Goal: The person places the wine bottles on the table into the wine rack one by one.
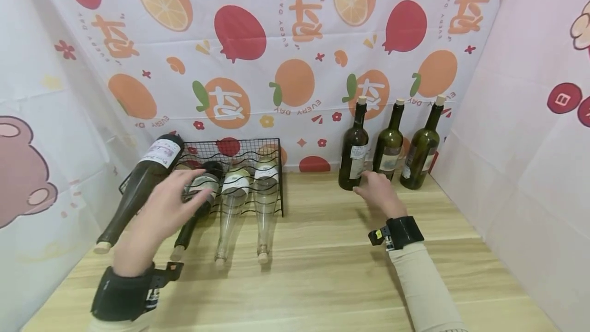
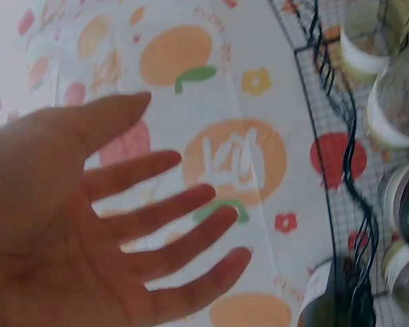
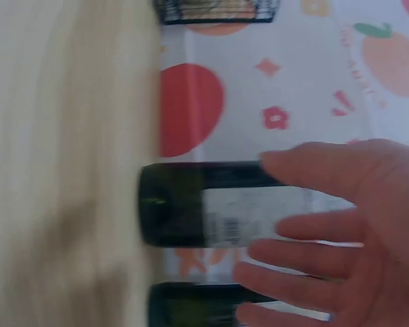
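Observation:
My left hand (image 1: 167, 203) hovers over the black wire rack (image 1: 280, 178), fingers spread and holding nothing. In the rack lie a large dark wine bottle (image 1: 140, 186) at the left, a smaller dark bottle (image 1: 186, 233) partly hidden by that hand, and two clear bottles (image 1: 232, 209) (image 1: 266, 201), their corked necks toward me. At the right, my right hand (image 1: 379, 194) is beside the leftmost standing green bottle (image 1: 354, 160). In the right wrist view its extended thumb and fingers overlap that bottle's label (image 3: 242, 218); contact cannot be told.
Two more corked green bottles (image 1: 389, 147) (image 1: 420, 152) stand right of the first, near the back. A fruit-printed cloth (image 1: 295, 29) hangs behind the wooden table (image 1: 322, 270), with pale cloth walls (image 1: 521, 132) at both sides.

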### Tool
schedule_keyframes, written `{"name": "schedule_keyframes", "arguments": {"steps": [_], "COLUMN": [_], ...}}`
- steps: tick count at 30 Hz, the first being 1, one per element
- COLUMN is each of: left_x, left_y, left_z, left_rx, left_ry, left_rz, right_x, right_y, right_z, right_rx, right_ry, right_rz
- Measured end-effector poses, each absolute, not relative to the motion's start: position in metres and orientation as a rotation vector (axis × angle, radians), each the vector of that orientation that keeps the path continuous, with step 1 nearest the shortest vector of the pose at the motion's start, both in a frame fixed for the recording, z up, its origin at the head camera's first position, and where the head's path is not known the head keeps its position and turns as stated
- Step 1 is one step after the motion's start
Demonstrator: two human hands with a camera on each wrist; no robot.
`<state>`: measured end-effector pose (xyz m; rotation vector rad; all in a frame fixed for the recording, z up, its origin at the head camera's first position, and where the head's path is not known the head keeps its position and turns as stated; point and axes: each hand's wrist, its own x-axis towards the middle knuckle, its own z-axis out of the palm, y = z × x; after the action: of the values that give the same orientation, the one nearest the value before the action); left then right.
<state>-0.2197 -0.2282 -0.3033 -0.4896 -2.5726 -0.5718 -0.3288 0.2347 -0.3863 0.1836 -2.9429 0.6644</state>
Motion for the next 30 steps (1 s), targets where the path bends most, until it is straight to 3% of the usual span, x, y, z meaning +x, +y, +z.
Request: {"name": "schedule_keyframes", "arguments": {"steps": [10,16,30], "left_x": [-0.216,-0.213,-0.205], "left_y": [-0.176,-0.155,-0.135], "left_z": [-0.319,-0.332,-0.343], "left_rx": [-0.915,-0.995,-1.137], "left_ry": [-2.737,-2.839,-2.904], "left_rz": [-0.574,-0.59,-0.546], "right_x": [-0.361,-0.376,-0.404], "right_y": [0.243,0.241,0.24], "right_z": [-0.405,-0.41,-0.419], "right_rx": [-0.033,-0.125,-0.053], "right_ry": [-2.857,-2.814,-2.757], "right_rz": [0.87,0.97,1.213]}}
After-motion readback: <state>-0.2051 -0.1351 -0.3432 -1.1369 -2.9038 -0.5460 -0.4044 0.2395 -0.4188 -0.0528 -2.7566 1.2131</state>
